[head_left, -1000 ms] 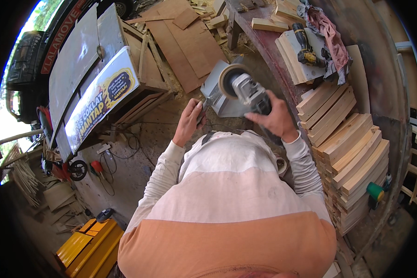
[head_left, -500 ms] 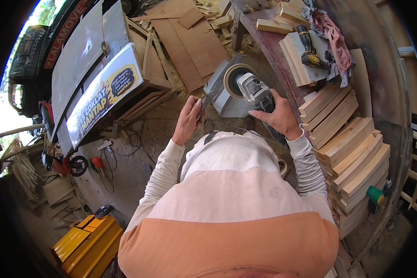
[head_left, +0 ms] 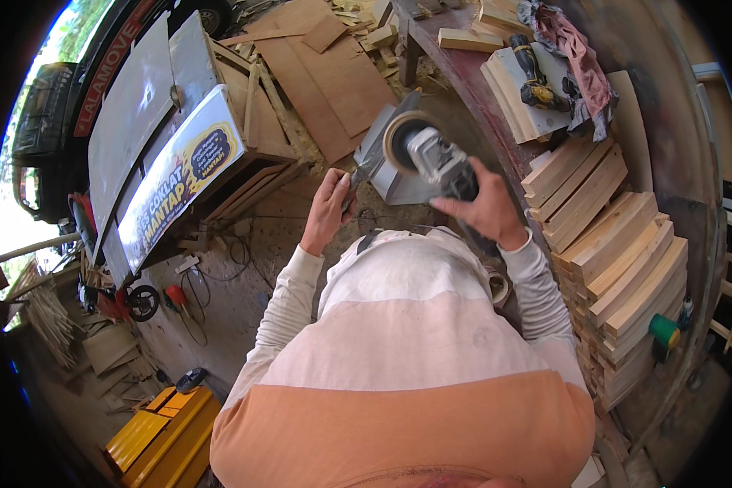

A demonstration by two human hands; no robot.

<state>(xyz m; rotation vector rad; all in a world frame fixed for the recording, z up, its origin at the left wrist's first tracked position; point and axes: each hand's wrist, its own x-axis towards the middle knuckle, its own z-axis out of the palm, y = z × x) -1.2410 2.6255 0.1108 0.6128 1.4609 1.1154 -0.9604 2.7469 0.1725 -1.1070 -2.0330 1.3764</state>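
Note:
An angle grinder [head_left: 441,163], grey and black, is in my right hand [head_left: 494,207], whose fingers wrap round its body. Its round disc [head_left: 398,145], tan at the rim, faces up and to the left. My left hand [head_left: 327,210] is closed on a slim grey metal piece [head_left: 353,189], partly hidden by the fingers. That piece points toward the disc, a short way from it; whether they touch I cannot tell. Beneath the grinder lie grey sheet-like pieces [head_left: 403,185].
Wooden boards [head_left: 618,260] are stacked high beside my right arm. A cordless drill [head_left: 537,81] and a pink-grey cloth [head_left: 573,49] lie on the bench at right. A box-like cabinet [head_left: 220,146] with a printed panel stands at left; plywood sheets [head_left: 325,81] lie ahead.
The grinder and my right hand have shifted slightly to the left, and the right fingers look a little more stretched. My left hand keeps its grip, nearly still.

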